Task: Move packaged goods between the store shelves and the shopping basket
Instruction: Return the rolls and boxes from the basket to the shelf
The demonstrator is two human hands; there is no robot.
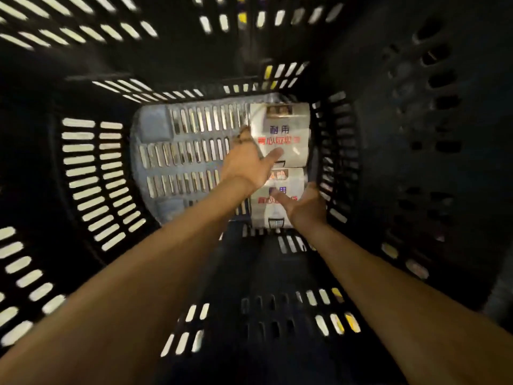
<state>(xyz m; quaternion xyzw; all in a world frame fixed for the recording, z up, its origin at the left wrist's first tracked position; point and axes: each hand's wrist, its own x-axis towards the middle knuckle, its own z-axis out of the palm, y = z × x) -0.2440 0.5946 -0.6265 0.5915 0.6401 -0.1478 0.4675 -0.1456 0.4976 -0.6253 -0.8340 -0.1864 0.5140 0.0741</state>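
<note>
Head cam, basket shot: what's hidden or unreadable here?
- Far package, head view: the print is motion-blurred, and the left hand covers its near left part.
- Near package: the label is mostly behind the right hand and the left wrist.
- Both grips: the fingertips are blurred or hidden by the packages, so hold versus touch is unclear.
- Basket: the rim is cut off by the frame edges, and the right wall is too dark.

There is one basket [91, 176], two packages (far package [280, 123], near package [265, 213]), two hands (left hand [247, 165], right hand [305, 208]).
</note>
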